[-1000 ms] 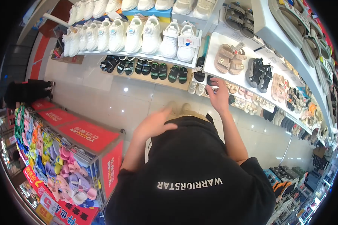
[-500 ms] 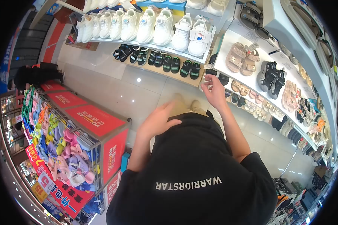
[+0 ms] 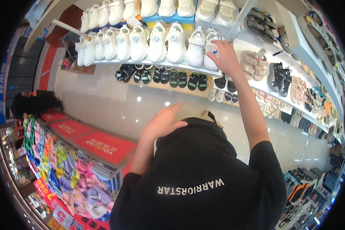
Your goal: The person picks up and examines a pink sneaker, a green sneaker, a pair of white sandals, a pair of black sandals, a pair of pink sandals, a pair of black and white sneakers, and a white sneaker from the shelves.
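My right hand [image 3: 225, 57] reaches up to the right end of the white shelf, its thumb and fingers apart around the last white sneaker [image 3: 211, 51]. Whether it touches the shoe or the tag on it cannot be made out. Beside it on the left stands another white sneaker with a strap [image 3: 196, 48], in a row of white sneakers. My left hand [image 3: 163, 122] hangs at my waist near the black shirt [image 3: 195, 153], fingers spread and holding nothing.
Black sandals [image 3: 178, 78] line a low wooden shelf under the sneakers. Beige sandals [image 3: 253, 65] stand on white shelving at the right. A bin of colourful clogs [image 3: 76, 176] with red panels is at the left. A person in black [image 3: 36, 104] is at the far left.
My right hand has moved up from beside the lower shelf to the end sneaker. The view has shifted, showing more of the upper sneaker row. My left hand stays at my waist.
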`<state>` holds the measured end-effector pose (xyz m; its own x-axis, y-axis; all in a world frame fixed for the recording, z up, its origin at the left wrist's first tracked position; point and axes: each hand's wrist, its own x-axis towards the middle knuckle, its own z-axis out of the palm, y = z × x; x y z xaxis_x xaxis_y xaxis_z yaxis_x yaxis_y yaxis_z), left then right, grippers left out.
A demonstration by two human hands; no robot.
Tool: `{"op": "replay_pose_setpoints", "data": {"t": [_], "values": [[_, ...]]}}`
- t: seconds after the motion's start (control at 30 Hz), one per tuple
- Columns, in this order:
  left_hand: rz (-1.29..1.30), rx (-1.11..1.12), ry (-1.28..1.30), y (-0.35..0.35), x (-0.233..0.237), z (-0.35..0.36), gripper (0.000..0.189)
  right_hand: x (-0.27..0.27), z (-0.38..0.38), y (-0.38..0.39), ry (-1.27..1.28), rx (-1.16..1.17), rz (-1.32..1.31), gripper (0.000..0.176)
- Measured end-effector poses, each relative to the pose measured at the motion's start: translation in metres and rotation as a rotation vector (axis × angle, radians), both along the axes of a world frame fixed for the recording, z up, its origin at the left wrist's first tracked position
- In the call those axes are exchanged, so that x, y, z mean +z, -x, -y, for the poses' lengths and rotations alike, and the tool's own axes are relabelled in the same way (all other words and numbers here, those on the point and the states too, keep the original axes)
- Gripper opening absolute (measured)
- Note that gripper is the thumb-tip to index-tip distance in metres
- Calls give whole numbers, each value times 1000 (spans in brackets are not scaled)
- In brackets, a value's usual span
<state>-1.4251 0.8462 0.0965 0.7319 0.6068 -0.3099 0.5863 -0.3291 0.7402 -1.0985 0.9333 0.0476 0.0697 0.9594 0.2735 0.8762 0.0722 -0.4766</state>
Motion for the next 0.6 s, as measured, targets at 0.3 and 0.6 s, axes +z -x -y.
{"op": "replay_pose_setpoints", "data": {"t": [0.3,0.6], "values": [[42,37,136,106,-19,-57,71,-13,-103,31,587,-126,343,82],[-36,-150,238,133,-29,-94,73,-28,-84,12,601,-213,225,90]]}}
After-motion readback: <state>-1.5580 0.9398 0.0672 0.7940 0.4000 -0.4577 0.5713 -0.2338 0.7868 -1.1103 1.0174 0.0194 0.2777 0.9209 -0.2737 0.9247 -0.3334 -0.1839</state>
